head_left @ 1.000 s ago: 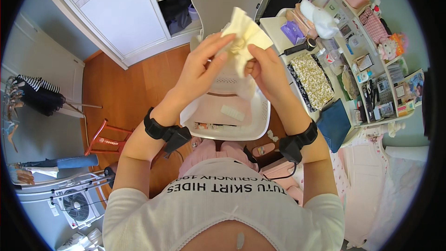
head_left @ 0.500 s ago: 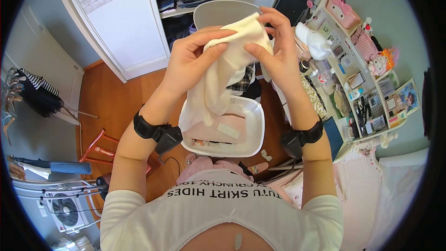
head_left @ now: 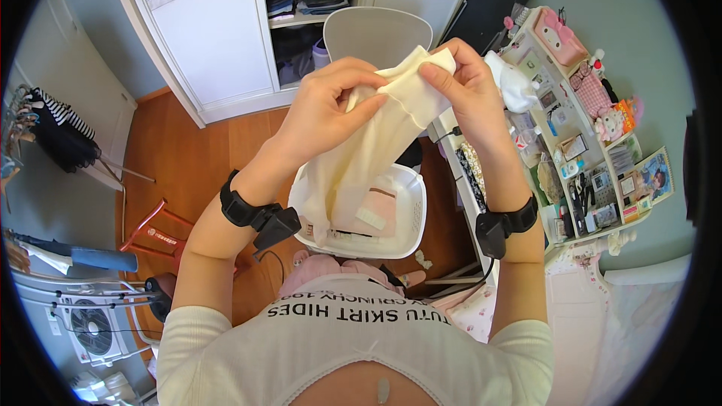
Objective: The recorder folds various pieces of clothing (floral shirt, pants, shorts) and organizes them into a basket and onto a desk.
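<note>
A cream-coloured knit garment with a wide band along its top hangs between my hands. My left hand pinches one side of the band between thumb and fingers. The other side is gripped by my right hand, its thumb lying on the front of the cloth. Down to the left, the lower part of the garment drapes over a white plastic basket and hides part of it. A pink fabric piece with a pale label-like patch shows inside the basket.
Behind the garment stands a light chair back. To the right, a white desk shelf holds many small items. A red metal frame stands on the wooden floor at left. The bed lies at lower right.
Both hands have shifted a little right and lower in the picture. The bunched garment now hangs more spread out, with its top band pulled wider between them.
</note>
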Demonstrator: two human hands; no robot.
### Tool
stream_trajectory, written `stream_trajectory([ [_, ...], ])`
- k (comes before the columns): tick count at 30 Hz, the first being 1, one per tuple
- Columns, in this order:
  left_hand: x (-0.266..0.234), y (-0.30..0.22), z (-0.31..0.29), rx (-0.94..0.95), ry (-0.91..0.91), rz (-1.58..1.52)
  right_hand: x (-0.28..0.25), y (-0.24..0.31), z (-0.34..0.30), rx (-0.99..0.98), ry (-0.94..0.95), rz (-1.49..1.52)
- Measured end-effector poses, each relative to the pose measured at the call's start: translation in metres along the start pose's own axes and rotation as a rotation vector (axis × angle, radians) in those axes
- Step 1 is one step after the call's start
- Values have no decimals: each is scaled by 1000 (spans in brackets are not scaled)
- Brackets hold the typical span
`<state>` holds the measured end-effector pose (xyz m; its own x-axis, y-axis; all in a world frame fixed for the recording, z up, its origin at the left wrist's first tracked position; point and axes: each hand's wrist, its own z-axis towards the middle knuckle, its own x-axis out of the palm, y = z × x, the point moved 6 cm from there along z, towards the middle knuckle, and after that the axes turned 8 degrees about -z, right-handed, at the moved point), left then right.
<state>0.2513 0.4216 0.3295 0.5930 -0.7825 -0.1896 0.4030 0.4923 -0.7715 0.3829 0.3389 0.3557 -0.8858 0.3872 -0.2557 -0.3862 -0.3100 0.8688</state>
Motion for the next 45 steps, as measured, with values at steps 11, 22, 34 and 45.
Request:
stream_trajectory([
  [11, -1, 14, 7, -28, 89, -81, 10, 2, 3, 88, 185, -380],
  [22, 11, 12, 32, 102, 186, 71, -8, 33, 23, 198, 204, -403],
  [34, 20, 11, 32, 19, 254, -513, -17, 73, 18, 142, 37, -550],
  [45, 38, 35, 3, 93, 184, -501, -18, 83, 17, 100, 144, -430],
])
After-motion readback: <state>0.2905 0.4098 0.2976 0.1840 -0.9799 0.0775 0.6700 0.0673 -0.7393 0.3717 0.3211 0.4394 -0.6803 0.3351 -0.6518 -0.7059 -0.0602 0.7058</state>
